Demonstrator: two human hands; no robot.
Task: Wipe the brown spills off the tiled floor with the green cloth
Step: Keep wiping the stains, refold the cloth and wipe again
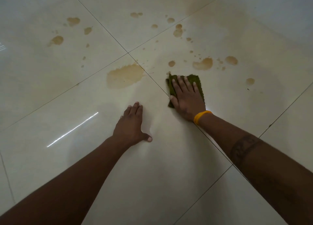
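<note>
My right hand (186,98) lies flat with straight fingers on the folded green cloth (197,80), pressing it onto the pale tiled floor (169,165). A yellow band circles that wrist. My left hand (133,125) rests flat on the bare tile, fingers straight, holding nothing. A large brown spill (124,75) spreads just left of the cloth, across a grout line. More brown spills (203,64) dot the tile beyond the cloth, and several smaller ones (56,40) lie far left.
Dark grout lines (128,52) cross in front of my hands. The glossy tiles carry a bright streak of reflected light (72,129) at the left. A small brown drop (250,81) sits alone at the right.
</note>
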